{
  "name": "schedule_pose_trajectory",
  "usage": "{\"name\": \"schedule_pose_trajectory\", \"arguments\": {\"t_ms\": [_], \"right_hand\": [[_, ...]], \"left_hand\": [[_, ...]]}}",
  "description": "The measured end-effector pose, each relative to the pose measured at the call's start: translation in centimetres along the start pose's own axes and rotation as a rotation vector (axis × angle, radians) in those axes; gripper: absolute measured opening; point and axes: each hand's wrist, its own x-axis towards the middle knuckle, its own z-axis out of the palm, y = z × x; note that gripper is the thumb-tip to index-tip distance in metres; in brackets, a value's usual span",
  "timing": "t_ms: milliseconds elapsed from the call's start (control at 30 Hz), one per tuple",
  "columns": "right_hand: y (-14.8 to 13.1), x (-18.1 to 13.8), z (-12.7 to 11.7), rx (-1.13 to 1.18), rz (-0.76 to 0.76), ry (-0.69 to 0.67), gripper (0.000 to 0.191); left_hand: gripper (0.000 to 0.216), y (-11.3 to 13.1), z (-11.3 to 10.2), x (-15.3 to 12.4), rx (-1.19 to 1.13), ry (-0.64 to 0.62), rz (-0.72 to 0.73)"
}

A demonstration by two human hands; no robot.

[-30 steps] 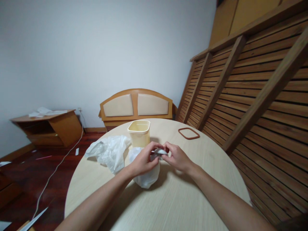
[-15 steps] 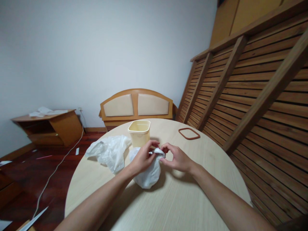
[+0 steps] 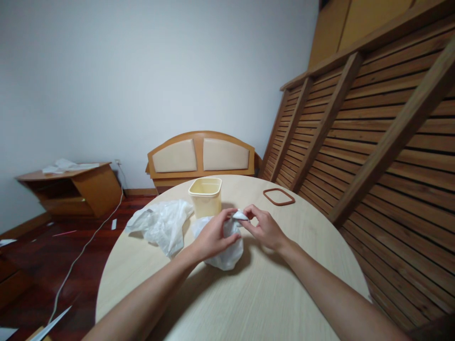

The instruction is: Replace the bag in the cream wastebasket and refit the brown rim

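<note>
Left hand [image 3: 214,238] and right hand [image 3: 263,229] both pinch white bag [image 3: 227,253] top; contents hidden, cup [image 3: 205,196] just beyond.

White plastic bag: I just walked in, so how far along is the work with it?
Done: the cream plastic tub stands open, the reddish-brown rectangular ring lying apart. In hand: left hand and right hand pinch the neck of the bulging white plastic bag. Left: it looks unopened.
</note>
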Motion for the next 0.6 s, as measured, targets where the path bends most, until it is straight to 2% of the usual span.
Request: {"name": "schedule_pose_trajectory", "arguments": {"t_ms": [267,433,533,600], "right_hand": [[0.1,-0.2,0.2,-0.143,-0.044,0.017,0.016],[0.8,0.0,0.0,-0.187,-0.005,-0.022,0.018],[1.1,0.0,-0.2,-0.195,-0.073,-0.064,0.017],[1.1,0.0,-0.2,-0.193,-0.149,-0.115,0.016]], "left_hand": [[0.042,-0.9,0.1,0.1,0.02,-0.032,-0.038],[0.032,-0.7,-0.5,0.2,0.186,-0.01,-0.078],[0.025,-1.2,-0.6,0.3,0.256,0.049,-0.117],[0.024,-1.7,-0.4,0.3,0.215,0.067,-0.142]]}}
